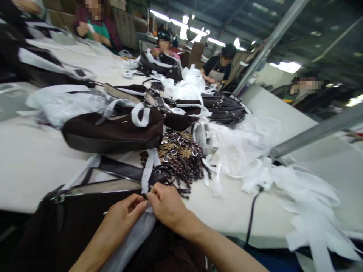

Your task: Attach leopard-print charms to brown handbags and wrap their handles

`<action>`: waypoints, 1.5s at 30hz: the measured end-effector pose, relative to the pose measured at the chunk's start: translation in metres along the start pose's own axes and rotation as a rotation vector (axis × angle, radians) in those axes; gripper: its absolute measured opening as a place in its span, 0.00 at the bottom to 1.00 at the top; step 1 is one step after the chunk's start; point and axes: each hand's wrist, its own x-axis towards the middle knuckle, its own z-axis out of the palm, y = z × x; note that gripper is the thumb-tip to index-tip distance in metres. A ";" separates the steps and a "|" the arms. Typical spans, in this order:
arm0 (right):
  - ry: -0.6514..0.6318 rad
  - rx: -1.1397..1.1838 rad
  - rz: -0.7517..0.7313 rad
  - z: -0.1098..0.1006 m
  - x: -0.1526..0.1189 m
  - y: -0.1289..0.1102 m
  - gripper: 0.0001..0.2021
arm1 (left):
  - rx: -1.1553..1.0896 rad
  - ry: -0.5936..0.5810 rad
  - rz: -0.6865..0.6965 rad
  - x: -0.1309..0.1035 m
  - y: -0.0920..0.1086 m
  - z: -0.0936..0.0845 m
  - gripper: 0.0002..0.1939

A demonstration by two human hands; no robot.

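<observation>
A dark brown handbag [76,215] lies at the table's near edge, its zipped top facing up. Over its right end my left hand [124,213] and my right hand [167,206] meet, fingertips almost touching. Both are closed in a pinch on a white wrapping strip [147,175] near the bag's strap end. One part of the strip stands up beyond my fingers; a wider white piece [136,234] hangs below them over the bag. The bag's dark handle [121,170] lies behind its top edge. My fingers hide the exact spot they grip.
Just beyond lies a pile of beaded chain straps [181,155] beside a white tape dispenser-like object [204,136]. Another brown bag [113,132] sits behind. White strips [306,196] heap up at right, near a metal pole [317,132]. Several people work farther back.
</observation>
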 end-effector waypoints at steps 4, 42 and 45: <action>0.198 -0.127 -0.229 -0.020 -0.022 0.007 0.09 | 0.079 0.056 0.017 0.013 -0.014 0.009 0.21; -0.112 -0.930 -0.046 -0.147 -0.053 0.149 0.11 | 0.145 0.035 -0.051 0.004 -0.001 0.014 0.22; -0.077 -0.904 -0.039 -0.163 -0.048 0.155 0.12 | 0.179 0.044 -0.051 0.003 0.000 0.013 0.21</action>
